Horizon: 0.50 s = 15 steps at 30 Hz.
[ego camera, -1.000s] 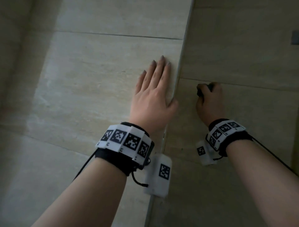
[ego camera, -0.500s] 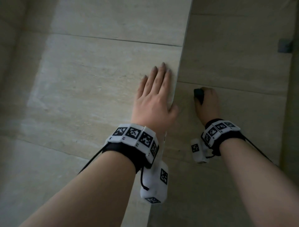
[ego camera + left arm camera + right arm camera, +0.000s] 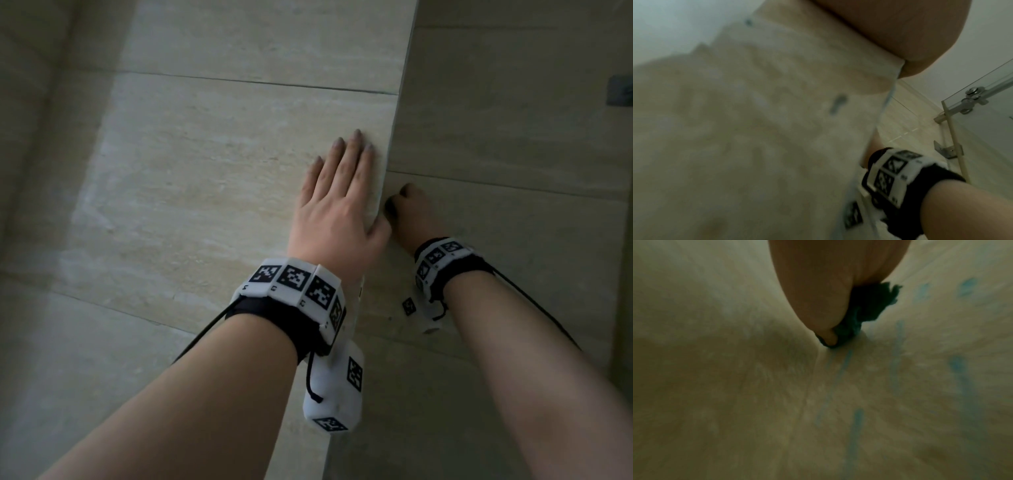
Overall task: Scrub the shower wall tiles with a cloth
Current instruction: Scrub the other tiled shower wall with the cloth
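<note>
My left hand lies flat, fingers straight, on the lit beige wall tiles, right beside the corner edge. My right hand is curled round a dark cloth and presses it against the shadowed side wall just past that corner. In the right wrist view the dark cloth bunches out from under the hand, against tile with blue streaks. The left wrist view is blurred; it shows the palm's heel on the tile and the right wristband.
A vertical corner edge divides the two tiled faces. A small dark fitting sits on the side wall at far right. A glass shower panel with metal brackets stands to the right.
My right hand with the cloth has slid down and left along the side wall, closer to the corner and my left thumb. My left hand has stayed flat in place.
</note>
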Motion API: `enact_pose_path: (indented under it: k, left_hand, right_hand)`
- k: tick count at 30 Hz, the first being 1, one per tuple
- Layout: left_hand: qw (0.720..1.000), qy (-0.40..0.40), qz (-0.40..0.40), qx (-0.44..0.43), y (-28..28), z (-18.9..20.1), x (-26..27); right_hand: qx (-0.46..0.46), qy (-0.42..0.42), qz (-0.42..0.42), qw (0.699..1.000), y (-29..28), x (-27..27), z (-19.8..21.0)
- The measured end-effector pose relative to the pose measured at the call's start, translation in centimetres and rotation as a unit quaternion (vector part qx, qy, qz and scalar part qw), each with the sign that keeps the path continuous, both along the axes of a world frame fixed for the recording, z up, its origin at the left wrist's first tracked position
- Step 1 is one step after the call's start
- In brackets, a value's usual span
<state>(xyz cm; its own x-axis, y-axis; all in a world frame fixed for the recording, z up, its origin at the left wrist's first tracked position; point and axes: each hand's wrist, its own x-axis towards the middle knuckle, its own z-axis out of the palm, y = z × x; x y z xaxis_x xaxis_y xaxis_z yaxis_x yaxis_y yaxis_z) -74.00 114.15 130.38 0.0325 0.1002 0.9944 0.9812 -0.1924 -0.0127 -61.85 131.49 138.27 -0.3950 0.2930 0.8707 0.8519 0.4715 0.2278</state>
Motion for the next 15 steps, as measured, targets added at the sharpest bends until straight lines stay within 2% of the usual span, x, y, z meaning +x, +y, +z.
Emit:
enact_pose_path:
  k: [2,4,7,9,11,13,15]
  left_hand:
    - [1.0,0.0,-0.003,0.004,0.0,-0.1,0.0]
    - [1.0,0.0,-0.003,0.008,0.1,-0.1,-0.1]
    - [1.0,0.001,0.002,0.006,0.2,-0.1,-0.1]
    - [1.0,0.003,0.005,0.007,0.1,-0.1,-0.1]
    - [1.0,0.002,0.001,0.007,0.1,-0.1,-0.1]
    - [1.0,0.002,-0.001,0.008,0.0,-0.1,-0.2]
    - [1.0,0.005,-0.001,0.004,0.0,-0.1,-0.1]
  right_hand:
    - [-0.002,-0.09,-0.011,0.996,0.0,0.2,-0.6]
    - [0.007,-0.112,-0.022,0.993,-0.3,1.1,0.2]
    - [0.013,0.003,-0.042,0.999,-0.5,2.9,2.1]
    - [0.016,0.038,-0.037,0.998,-0.3,3.1,1.9]
    - [0.004,-0.02,-0.021,1.0,-0.2,2.5,0.5]
    - [-0.014,-0.124,-0.017,0.992,-0.2,2.1,-0.6]
    - [-0.026,-0.19,-0.036,0.981,-0.8,2.3,-0.1]
